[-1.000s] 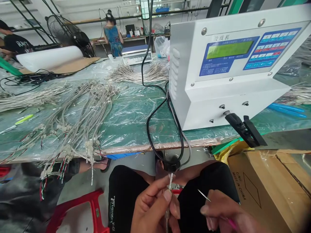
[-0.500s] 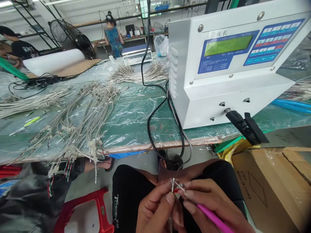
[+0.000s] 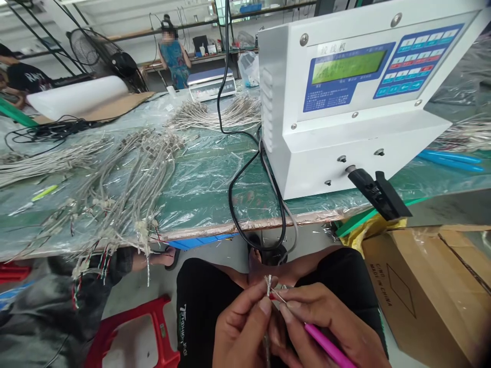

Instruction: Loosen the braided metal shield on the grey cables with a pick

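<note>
From here I have my left hand (image 3: 242,327) closed in a firm pinch on a silver braided cable (image 3: 268,286) — held upright above my lap, its braid frayed loose at the top end around a red inner wire (image 3: 273,296). My right hand (image 3: 326,322) is curled shut around a pink-handled pick (image 3: 326,342), its thin steel tip at the frayed braid — the two hands nearly touching — while bundles of the same cable (image 3: 130,189) lie on the plastic-covered bench (image 3: 199,174) beyond, beside a white control-panel machine (image 3: 345,128)
</note>
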Demonstrator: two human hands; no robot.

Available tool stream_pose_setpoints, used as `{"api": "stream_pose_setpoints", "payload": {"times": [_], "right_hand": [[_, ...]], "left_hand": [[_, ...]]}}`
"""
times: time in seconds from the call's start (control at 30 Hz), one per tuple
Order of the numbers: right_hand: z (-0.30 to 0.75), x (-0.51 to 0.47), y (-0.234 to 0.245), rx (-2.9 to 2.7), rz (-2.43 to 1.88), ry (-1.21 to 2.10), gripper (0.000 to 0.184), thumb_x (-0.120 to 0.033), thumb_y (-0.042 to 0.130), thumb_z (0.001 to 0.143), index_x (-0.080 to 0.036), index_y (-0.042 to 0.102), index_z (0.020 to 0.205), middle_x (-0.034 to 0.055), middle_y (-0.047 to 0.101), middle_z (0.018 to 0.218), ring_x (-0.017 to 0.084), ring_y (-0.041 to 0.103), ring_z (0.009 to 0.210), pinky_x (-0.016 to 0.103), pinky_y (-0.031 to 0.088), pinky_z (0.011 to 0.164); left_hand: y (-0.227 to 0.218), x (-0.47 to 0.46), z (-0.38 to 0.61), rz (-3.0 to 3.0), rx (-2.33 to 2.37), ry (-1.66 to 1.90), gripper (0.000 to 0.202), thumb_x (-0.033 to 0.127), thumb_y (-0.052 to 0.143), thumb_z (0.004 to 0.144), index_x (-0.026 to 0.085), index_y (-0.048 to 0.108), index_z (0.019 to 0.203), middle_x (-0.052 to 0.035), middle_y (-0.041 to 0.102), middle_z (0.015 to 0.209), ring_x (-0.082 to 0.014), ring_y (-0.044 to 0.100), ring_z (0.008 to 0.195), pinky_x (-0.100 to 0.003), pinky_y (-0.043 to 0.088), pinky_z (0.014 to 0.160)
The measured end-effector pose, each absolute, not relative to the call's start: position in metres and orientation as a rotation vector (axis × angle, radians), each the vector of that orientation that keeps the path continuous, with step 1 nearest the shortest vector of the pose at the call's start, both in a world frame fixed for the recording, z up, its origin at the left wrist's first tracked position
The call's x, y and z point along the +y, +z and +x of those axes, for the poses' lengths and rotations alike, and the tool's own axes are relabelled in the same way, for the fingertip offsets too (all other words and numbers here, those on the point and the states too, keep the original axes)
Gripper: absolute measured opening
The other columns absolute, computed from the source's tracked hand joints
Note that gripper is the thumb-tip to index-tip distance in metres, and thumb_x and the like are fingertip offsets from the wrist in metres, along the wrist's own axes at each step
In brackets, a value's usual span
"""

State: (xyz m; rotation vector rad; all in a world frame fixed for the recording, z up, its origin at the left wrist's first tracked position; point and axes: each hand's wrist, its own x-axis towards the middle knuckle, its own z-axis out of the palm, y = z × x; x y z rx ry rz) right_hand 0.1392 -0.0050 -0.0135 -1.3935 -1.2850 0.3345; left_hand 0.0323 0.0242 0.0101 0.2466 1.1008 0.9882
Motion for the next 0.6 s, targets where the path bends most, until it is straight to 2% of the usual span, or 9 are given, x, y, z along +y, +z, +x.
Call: {"api": "stream_pose_setpoints", "payload": {"times": [0.1,0.23,0.33,0.6], "right_hand": [[0.1420,-0.0016,-0.0119,-1.364,-1.383,0.335,0.010,-0.016,0.064,0.088,-0.022,0.067,0.080,0.0017,0.077,0.083,0.012,0.075,0.074,0.016,0.061,0.071],[0.1433,0.0026,-0.0129,-1.410,-1.332,0.339,0.013,-0.010,0.065,0.086,-0.021,0.062,0.082,-0.0010,0.076,0.084,0.007,0.074,0.078,0.010,0.057,0.075],[0.1428,0.0037,-0.0163,-1.417,-1.323,0.351,0.012,-0.011,0.066,0.086,-0.021,0.062,0.081,-0.0015,0.075,0.085,0.007,0.074,0.078,0.009,0.057,0.075],[0.1363,0.0037,-0.0130,-1.382,-1.351,0.328,0.014,-0.008,0.064,0.087,-0.021,0.061,0.083,-0.0023,0.073,0.085,0.005,0.072,0.079,0.007,0.055,0.078]], "left_hand": [[0.0106,0.0242,0.0338,0.288,1.135,1.022,0.033,0.030,0.095,0.054,0.021,0.084,0.085,0.0008,0.063,0.041,-0.0076,0.056,0.039,-0.014,0.049,0.042],[0.0128,0.0251,0.0371,0.292,1.182,1.042,0.034,0.031,0.095,0.052,0.020,0.084,0.083,0.0019,0.059,0.038,-0.0062,0.053,0.040,-0.012,0.046,0.042],[0.0136,0.0259,0.0391,0.275,1.209,1.046,0.037,0.033,0.097,0.049,0.020,0.084,0.081,0.0006,0.063,0.041,-0.0037,0.049,0.039,-0.011,0.043,0.042],[0.0132,0.0259,0.0405,0.284,1.223,1.084,0.037,0.032,0.097,0.047,0.021,0.085,0.079,-0.0001,0.065,0.046,-0.0044,0.050,0.044,-0.012,0.043,0.047]]}}
